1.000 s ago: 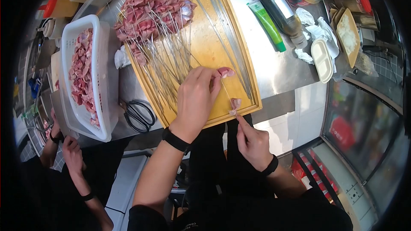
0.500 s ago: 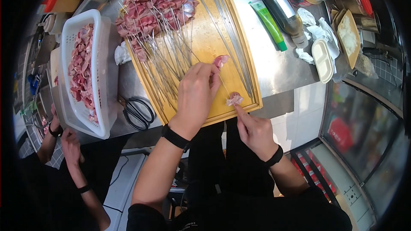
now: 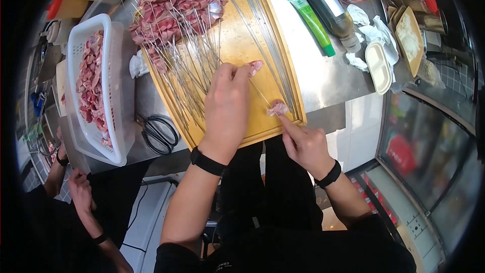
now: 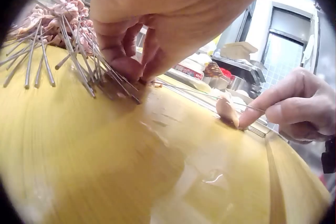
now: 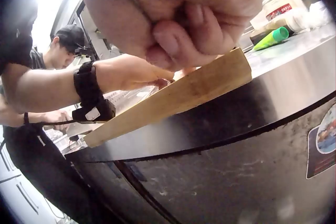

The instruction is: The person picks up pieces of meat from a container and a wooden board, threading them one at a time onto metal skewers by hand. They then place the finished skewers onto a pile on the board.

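My left hand (image 3: 227,103) pinches a raw meat piece (image 3: 256,66) above the wooden cutting board (image 3: 258,124). Apart from it, my right hand (image 3: 309,150) grips a metal skewer (image 3: 260,92), a threaded meat chunk (image 3: 277,107) by my fingertips.

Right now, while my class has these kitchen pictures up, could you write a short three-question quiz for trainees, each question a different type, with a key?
1. Fill in the blank: The right hand holds a thin metal ____ that carries a piece of meat.

2. True or false: The big pile of skewered meat lies on the wooden board.

3. Multiple choice: Where does the green tube lie?
A. In the white basket
B. On the wooden board
C. On the metal counter

Key:
1. skewer
2. True
3. C
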